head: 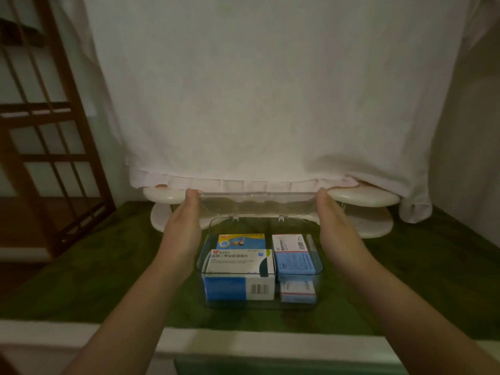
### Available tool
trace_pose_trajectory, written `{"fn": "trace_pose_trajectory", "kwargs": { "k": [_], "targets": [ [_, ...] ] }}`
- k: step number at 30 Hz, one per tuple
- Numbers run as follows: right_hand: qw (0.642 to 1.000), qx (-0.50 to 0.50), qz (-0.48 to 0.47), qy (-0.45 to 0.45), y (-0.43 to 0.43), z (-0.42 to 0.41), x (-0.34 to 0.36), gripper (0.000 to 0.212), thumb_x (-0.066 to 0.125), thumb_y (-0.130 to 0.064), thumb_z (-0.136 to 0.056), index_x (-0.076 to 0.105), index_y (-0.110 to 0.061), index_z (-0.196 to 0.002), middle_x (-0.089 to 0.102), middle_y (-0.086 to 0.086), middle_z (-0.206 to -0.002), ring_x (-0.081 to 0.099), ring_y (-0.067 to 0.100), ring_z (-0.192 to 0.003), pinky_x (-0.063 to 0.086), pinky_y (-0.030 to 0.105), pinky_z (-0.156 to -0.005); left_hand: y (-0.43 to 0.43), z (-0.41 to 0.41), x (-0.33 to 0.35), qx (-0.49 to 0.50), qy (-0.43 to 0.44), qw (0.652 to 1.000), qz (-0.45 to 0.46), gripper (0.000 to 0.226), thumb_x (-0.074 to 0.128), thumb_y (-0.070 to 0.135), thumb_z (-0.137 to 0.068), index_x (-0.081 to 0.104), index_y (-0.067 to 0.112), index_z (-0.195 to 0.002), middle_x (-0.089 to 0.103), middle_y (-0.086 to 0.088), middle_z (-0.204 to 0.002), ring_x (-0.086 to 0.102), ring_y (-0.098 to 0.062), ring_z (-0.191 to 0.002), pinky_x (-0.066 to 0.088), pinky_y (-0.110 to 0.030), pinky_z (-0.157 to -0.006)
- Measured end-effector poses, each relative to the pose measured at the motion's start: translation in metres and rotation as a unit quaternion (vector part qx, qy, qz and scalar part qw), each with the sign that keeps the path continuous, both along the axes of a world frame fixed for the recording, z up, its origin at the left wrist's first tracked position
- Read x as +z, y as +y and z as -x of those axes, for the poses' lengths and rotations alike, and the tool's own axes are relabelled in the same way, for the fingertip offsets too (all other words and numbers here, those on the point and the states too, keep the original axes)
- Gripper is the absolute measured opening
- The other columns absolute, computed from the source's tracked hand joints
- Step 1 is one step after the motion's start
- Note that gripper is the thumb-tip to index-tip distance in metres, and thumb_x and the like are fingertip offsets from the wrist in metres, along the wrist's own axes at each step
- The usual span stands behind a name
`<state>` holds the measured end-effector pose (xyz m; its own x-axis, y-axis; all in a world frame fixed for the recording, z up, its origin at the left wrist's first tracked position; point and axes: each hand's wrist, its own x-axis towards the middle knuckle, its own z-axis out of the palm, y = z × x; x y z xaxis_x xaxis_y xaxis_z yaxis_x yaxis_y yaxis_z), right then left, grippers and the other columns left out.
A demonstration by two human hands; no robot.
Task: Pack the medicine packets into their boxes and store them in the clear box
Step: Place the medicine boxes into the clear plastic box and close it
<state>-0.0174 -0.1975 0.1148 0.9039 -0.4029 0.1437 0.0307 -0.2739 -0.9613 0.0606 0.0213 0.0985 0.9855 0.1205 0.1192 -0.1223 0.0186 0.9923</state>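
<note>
Squarely on the green tabletop (108, 280), the clear box (319, 282) sits packed with medicine boxes (240, 266); I have my left hand (184, 226) and right hand (335, 226), both hands flat with fingers straight, against either end of its upraised lid (257, 204).

White medicine box (240, 262), front left in clear box (259, 306): bold Chinese line 盐酸二甲双胍缓释片 on top face. Small red logo above it, tiny characters beside it too blurred to read. Barcode (260, 289) on its near side, digits illegible. Blue-yellow box (240, 240), white-red box (290, 246), small blue box (297, 291): print too blurred to read.
</note>
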Motion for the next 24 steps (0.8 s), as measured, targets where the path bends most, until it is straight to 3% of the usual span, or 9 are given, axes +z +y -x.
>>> {"fn": "trace_pose_trajectory", "kwargs": {
  "k": [4, 9, 14, 24],
  "targets": [
    [0.999, 0.019, 0.034, -0.002, -0.002, 0.015, -0.018, 0.066, 0.020, -0.066, -0.094, 0.018, -0.038, -0.153, 0.019, -0.014, -0.162, 0.017, 0.011, -0.148, 0.013, 0.031, -0.114, 0.005, 0.029, -0.015, 0.019, 0.026, 0.995, -0.092, 0.053, 0.027, 0.069, -0.094, 0.037, 0.050, -0.143, 0.040, 0.009, -0.153, 0.037, -0.022, -0.140, 0.031, -0.049, -0.111],
    [0.996, 0.043, 0.072, 0.005, -0.002, 0.029, -0.045, 0.069, 0.024, -0.066, -0.090, 0.014, -0.041, -0.154, 0.024, -0.014, -0.159, 0.025, 0.010, -0.143, 0.024, 0.031, -0.109, 0.013, 0.051, -0.032, -0.022, -0.022, 0.984, -0.175, 0.051, 0.019, 0.058, -0.099, 0.024, 0.049, -0.149, 0.026, 0.015, -0.159, 0.024, -0.017, -0.146, 0.025, -0.044, -0.115],
    [0.994, 0.067, 0.083, 0.017, -0.001, 0.043, -0.063, 0.064, 0.028, -0.058, -0.095, 0.007, -0.044, -0.153, 0.028, -0.025, -0.136, 0.028, 0.000, -0.124, 0.029, 0.024, -0.099, 0.021, 0.059, -0.054, -0.064, -0.012, 0.981, -0.184, 0.052, 0.020, 0.055, -0.098, 0.018, 0.050, -0.150, 0.021, 0.019, -0.160, 0.020, -0.013, -0.147, 0.022, -0.041, -0.116],
    [0.993, 0.075, 0.086, 0.024, -0.001, 0.050, -0.090, 0.069, 0.029, -0.059, -0.091, 0.005, -0.043, -0.154, 0.028, -0.027, -0.141, 0.031, -0.005, -0.128, 0.027, 0.015, -0.101, 0.025, 0.065, -0.075, -0.093, 0.014, 0.979, -0.181, 0.051, 0.021, 0.055, -0.098, 0.014, 0.054, -0.148, 0.020, 0.016, -0.159, 0.018, -0.017, -0.148, 0.020, -0.042, -0.117]
  ]
}}
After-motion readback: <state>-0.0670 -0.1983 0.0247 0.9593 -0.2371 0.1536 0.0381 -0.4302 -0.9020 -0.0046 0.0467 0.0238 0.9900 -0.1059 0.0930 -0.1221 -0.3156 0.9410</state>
